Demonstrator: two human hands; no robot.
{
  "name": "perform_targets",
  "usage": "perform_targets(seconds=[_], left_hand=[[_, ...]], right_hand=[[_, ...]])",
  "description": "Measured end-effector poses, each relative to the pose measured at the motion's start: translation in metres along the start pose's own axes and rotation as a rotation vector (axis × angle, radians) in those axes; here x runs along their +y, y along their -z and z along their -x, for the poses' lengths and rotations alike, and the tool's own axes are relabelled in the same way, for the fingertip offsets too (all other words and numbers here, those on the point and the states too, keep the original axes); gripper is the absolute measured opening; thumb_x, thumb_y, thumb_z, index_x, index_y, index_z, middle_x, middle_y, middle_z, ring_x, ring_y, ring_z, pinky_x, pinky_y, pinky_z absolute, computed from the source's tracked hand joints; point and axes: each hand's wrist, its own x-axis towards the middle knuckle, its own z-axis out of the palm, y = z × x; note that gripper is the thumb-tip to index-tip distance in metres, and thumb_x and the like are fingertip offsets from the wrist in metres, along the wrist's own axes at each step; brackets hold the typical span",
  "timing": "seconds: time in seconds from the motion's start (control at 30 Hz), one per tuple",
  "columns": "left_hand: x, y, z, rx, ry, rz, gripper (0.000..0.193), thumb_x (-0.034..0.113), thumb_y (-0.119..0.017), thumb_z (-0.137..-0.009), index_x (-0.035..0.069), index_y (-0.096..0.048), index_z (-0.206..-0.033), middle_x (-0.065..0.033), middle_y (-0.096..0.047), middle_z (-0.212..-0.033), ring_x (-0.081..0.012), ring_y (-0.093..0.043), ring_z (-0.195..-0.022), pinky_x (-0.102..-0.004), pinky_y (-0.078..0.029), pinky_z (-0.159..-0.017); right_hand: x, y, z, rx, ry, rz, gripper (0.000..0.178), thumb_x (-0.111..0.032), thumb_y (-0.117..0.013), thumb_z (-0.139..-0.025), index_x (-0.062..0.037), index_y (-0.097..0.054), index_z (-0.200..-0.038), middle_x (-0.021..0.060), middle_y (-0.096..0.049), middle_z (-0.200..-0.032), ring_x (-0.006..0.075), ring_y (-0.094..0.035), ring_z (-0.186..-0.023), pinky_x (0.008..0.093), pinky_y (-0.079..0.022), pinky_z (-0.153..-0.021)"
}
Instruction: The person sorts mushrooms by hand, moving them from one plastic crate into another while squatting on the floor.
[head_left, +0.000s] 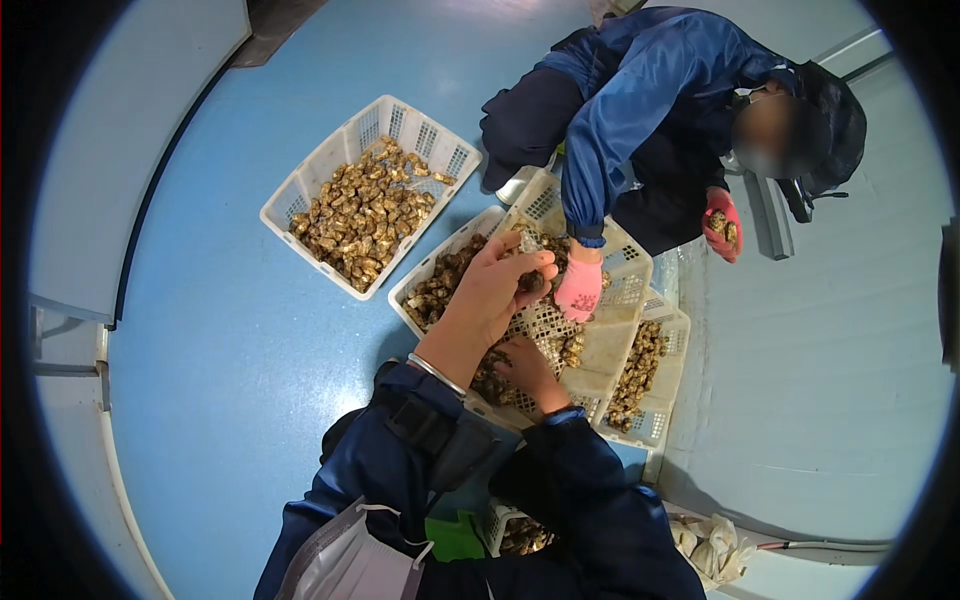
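Note:
My left hand [497, 285], with a silver bangle at its wrist, is raised over the middle white plastic crate [402, 308]. Its fingers are closed round a dark brown knobbly lump [531, 283]. Lower down, my right hand [524, 367] reaches into the same crate, fingers curled over dark lumps [490, 385] there; its fingertips are partly hidden. Brown lumps [440, 285] lie heaped at the crate's left side. Across from me, a co-worker's pink-gloved hand [579, 288] reaches down beside my left hand, over the perforated crate surface.
A white crate [285, 235] full of golden-brown lumps stands on the blue floor [230, 300] at left. Another filled crate [655, 425] sits at right by the wall. The co-worker [640, 95] crouches opposite, other pink glove [722, 225] holding lumps. A green object [455, 537] lies near me.

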Motion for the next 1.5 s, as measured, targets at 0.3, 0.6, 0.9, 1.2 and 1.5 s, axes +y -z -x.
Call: perform_targets(seconds=[0.3,0.6,0.9,1.2,1.5], left_hand=[[-0.007,0.005,-0.007,0.002,-0.087,-0.391,0.046,0.009,-0.060,-0.085,-0.002,-0.047,-0.127,-0.0133,-0.064,-0.106,-0.0163,-0.063,-0.094,-0.0297,-0.050,-0.075],[-0.014,0.004,0.001,-0.121,-0.318,-1.277,0.048,0.021,-0.070,-0.076,-0.001,-0.056,-0.117,-0.0109,-0.065,-0.089,-0.0157,-0.064,-0.083,-0.0299,-0.051,-0.072],[-0.005,-0.016,0.000,-0.138,0.107,-0.124,0.061,0.010,-0.069,-0.083,-0.004,-0.038,-0.134,-0.0102,-0.062,-0.099,-0.0141,-0.062,-0.081,-0.0284,-0.056,-0.068],[-0.007,-0.003,0.005,-0.163,-0.121,-0.330,0.061,0.008,-0.073,-0.080,-0.008,-0.042,-0.130,-0.0105,-0.065,-0.090,-0.0128,-0.060,-0.072,-0.0256,-0.049,-0.065],[0.000,0.003,0.003,-0.096,-0.072,-0.248,0.053,0.010,-0.073,-0.079,-0.004,-0.048,-0.123,-0.0059,-0.061,-0.091,-0.0121,-0.060,-0.073,-0.0247,-0.049,-0.067]], right_hand=[[-0.008,0.019,0.008,0.331,-0.275,-1.369,0.019,-0.023,-0.052,-0.097,-0.0062,-0.061,-0.097,-0.0016,-0.059,-0.084,0.0090,-0.056,-0.074,0.0256,-0.048,-0.070],[-0.084,0.098,0.000,0.445,-0.173,-1.532,0.032,-0.025,-0.051,-0.098,-0.0099,-0.046,-0.125,-0.0023,-0.062,-0.094,0.0088,-0.058,-0.077,0.0261,-0.049,-0.067],[0.008,0.017,-0.032,0.213,-0.018,-0.173,0.028,-0.011,-0.063,-0.082,-0.0053,-0.059,-0.109,0.0136,-0.060,-0.103,0.0276,-0.058,-0.098,0.0380,-0.047,-0.082],[0.037,-0.043,-0.045,0.113,0.229,0.204,0.038,-0.008,-0.068,-0.072,-0.0076,-0.060,-0.109,0.0147,-0.054,-0.112,0.0362,-0.050,-0.108,0.0434,-0.044,-0.092],[-0.008,0.007,-0.025,0.224,-0.099,-0.118,0.027,-0.014,-0.067,-0.081,-0.0051,-0.059,-0.105,0.0118,-0.062,-0.087,0.0267,-0.061,-0.082,0.0370,-0.049,-0.074]])
